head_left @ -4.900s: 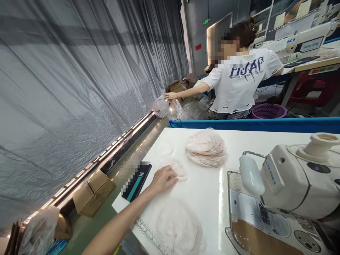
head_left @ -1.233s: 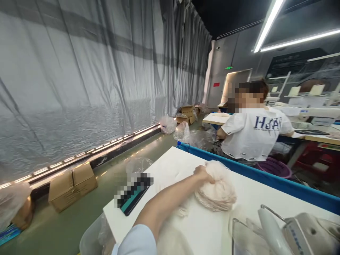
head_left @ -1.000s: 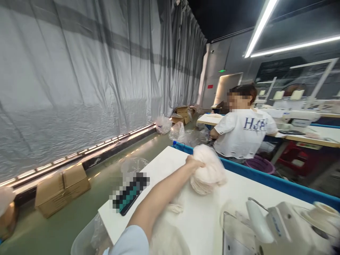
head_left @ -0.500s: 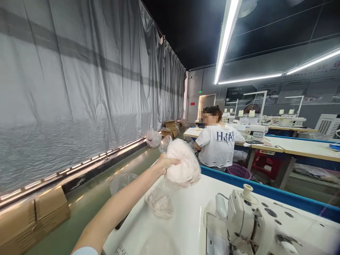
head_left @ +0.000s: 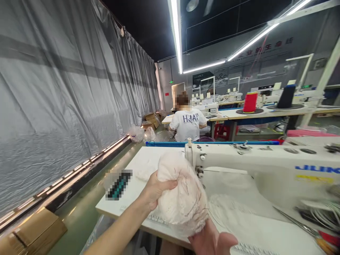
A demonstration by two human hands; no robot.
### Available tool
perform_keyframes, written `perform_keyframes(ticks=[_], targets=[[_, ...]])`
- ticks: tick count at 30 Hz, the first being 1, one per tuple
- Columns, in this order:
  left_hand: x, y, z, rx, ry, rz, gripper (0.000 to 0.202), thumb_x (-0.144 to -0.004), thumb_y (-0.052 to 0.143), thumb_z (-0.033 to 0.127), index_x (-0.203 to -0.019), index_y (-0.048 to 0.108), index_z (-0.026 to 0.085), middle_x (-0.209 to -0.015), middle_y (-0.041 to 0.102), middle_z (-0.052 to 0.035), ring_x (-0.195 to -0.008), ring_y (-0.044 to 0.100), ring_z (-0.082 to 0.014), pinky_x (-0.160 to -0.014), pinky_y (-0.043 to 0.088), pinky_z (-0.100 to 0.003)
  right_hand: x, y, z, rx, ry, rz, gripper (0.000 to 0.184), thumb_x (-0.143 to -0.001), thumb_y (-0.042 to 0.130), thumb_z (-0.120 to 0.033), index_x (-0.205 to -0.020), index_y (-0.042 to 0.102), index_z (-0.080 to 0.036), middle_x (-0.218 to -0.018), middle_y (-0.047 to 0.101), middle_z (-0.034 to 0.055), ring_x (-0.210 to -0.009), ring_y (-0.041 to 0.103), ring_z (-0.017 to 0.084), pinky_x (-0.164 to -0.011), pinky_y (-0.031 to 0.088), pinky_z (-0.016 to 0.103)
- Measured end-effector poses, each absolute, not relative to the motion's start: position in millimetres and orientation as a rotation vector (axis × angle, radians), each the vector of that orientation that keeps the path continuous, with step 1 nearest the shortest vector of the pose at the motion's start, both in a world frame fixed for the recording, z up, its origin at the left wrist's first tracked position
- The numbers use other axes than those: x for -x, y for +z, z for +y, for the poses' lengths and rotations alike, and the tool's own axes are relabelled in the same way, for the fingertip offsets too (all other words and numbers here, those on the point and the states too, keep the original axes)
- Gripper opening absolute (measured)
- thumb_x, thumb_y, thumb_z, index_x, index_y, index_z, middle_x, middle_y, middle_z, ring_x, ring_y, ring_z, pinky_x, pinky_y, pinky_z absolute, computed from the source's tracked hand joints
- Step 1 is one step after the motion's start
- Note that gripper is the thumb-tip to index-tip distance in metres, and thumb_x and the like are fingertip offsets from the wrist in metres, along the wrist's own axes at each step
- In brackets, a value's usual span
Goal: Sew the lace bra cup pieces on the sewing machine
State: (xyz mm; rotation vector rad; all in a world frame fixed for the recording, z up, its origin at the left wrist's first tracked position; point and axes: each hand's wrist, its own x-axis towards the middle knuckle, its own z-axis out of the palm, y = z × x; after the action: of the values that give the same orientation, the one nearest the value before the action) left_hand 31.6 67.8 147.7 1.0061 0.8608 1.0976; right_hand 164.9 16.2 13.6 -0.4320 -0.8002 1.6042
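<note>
My left hand (head_left: 154,190) grips a thick stack of pale pink lace pieces (head_left: 180,194) and holds it up over the near edge of the white table (head_left: 132,198). Under the stack my right hand (head_left: 212,242) lies palm up with its fingers apart, touching the bottom of the stack. A white sewing machine (head_left: 255,166) stands just right of the stack. A few more pale lace pieces (head_left: 145,173) lie on the table behind my left hand.
A dark phone-like object (head_left: 118,184) lies at the table's left edge. A person in a white T-shirt (head_left: 187,122) sits at a further table, back turned. Grey plastic sheeting (head_left: 66,92) covers the left wall. Cardboard boxes (head_left: 37,230) sit on the green floor. Thread cones (head_left: 251,102) stand right.
My left hand has lifted the lace stack off the far part of the table and brought it close. My right hand has come in beneath it. My view has swung right.
</note>
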Motion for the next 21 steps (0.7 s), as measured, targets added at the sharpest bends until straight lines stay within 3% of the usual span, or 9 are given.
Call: perform_keyframes(ticks=[4,8,11,15,21], targets=[[-43.8,107.6,38.6,-1.128,1.219,1.029,0.066,-0.051,0.085,0.026,-0.109,0.057,0.01,-0.101,0.068,-0.0135,-0.09,0.064,-0.0263,-0.079,0.051,-0.034,-176.4,10.4,-29.8,0.561,1.518,-0.632,0.118,-0.05,0.064,-0.081,-0.142,0.01,-0.032,-0.141,0.04,0.0159,-0.122,0.045,0.034,-0.097,0.038,0.05],[-59.0,82.7,5.5,-1.379,1.32,1.181,0.059,-0.061,0.079,0.026,-0.113,0.054,0.016,-0.109,0.065,-0.0089,-0.1,0.06,-0.0227,-0.087,0.046,-0.028,-175.6,8.1,-57.6,0.724,1.227,-0.711,0.101,-0.058,0.076,-0.06,-0.137,0.025,-0.024,-0.141,0.04,0.0147,-0.13,0.036,0.031,-0.104,0.034,0.045],[-70.8,70.7,-14.8,-1.437,1.365,1.248,0.056,-0.063,0.077,0.027,-0.112,0.053,0.018,-0.111,0.064,-0.0071,-0.102,0.059,-0.0209,-0.088,0.045,-0.025,-173.9,6.7,-66.4,0.929,1.076,-0.685,0.086,-0.064,0.078,-0.044,-0.133,0.031,-0.023,-0.138,0.044,0.0127,-0.127,0.041,0.028,-0.103,0.037,0.042],[-80.2,62.3,-35.6,-1.254,1.364,1.203,0.06,-0.061,0.078,0.028,-0.113,0.051,0.018,-0.111,0.064,-0.0084,-0.101,0.06,-0.022,-0.085,0.047,-0.026,-180.3,3.4,-76.7,0.928,1.033,-0.565,0.075,-0.069,0.075,-0.041,-0.131,0.038,-0.021,-0.129,0.053,0.0121,-0.117,0.052,0.028,-0.098,0.044,0.043],[-76.2,48.5,-65.6,-0.866,1.13,0.925,0.084,-0.054,0.082,0.024,-0.128,0.043,0.019,-0.112,0.064,-0.0106,-0.102,0.061,-0.0258,-0.086,0.048,-0.032,-220.4,9.6,-111.5,0.984,1.023,-0.759,0.054,-0.072,0.07,-0.047,-0.117,0.057,-0.02,-0.121,0.06,0.0104,-0.112,0.054,0.028,-0.093,0.045,0.037]])
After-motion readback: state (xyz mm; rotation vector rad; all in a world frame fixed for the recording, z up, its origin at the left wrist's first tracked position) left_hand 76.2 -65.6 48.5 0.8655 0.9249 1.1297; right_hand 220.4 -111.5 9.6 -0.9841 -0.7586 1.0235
